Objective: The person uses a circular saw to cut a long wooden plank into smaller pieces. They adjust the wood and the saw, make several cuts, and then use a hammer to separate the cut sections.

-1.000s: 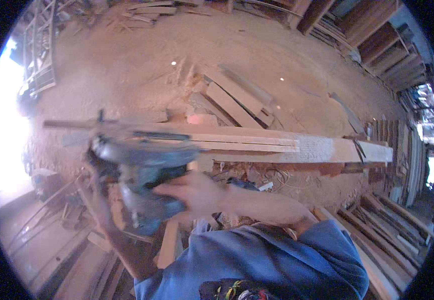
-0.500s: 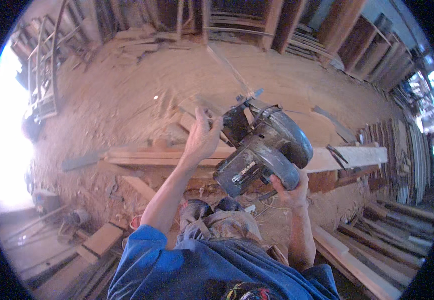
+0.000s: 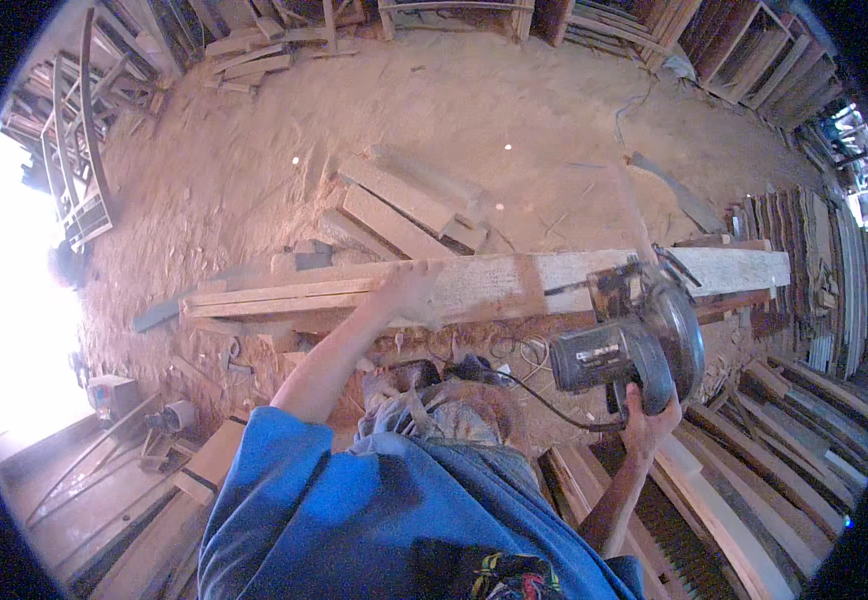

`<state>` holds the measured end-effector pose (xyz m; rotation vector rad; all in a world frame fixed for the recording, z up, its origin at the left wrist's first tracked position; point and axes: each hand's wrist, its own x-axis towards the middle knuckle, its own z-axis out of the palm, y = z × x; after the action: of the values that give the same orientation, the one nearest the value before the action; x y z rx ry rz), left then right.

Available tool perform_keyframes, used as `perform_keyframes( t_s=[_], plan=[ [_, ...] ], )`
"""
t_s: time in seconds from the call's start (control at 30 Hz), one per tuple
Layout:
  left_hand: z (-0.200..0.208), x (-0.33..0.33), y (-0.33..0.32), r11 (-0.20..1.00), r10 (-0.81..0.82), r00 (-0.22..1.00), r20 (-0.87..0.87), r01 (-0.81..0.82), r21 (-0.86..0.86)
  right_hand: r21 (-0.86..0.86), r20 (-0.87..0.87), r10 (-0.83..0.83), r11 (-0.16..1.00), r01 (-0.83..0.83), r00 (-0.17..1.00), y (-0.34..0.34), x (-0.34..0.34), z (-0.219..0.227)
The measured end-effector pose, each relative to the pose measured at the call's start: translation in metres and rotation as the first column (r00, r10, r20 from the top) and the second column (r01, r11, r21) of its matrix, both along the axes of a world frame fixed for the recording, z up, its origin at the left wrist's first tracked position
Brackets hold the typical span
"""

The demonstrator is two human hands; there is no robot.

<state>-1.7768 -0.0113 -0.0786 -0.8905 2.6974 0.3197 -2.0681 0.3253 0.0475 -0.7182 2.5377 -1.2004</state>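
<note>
Head view: the right hand (image 3: 649,420) is closed around the handle of a circular saw (image 3: 639,335), gripping it from below, with the saw body held at the near edge of a long pale plank (image 3: 474,285). The left hand (image 3: 409,295) lies open and flat on the plank's top, fingers spread, pressing near its middle, well apart from the blade guard. The plank rests across low timber supports on the sawdust-covered floor (image 3: 254,170), with short offcuts (image 3: 404,205) lying beyond its far edge. The saw's cord (image 3: 544,405) trails under the plank's near edge toward the person's legs. To cut well, I judge the left hand should hold the plank still and keep clear of the cutting line, the cord should stay behind the saw, and the base should sit flat before the blade bites.
</note>
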Motion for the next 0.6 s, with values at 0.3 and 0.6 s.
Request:
perform_keyframes(
  t_s=[0.3,0.6],
  plan=[
    [0.136,0.008,-0.034,0.941,0.288,0.934,-0.212,-0.235,0.241,-0.024,-0.052,0.046,0.999,-0.048,0.998,0.041,-0.037,-0.052],
    [0.429,0.112,0.040,0.804,0.086,0.508,-0.857,-0.544,-0.241,-0.108,0.263,-0.002,0.994,0.032,0.965,0.013,-0.045,-0.046]
  ],
)
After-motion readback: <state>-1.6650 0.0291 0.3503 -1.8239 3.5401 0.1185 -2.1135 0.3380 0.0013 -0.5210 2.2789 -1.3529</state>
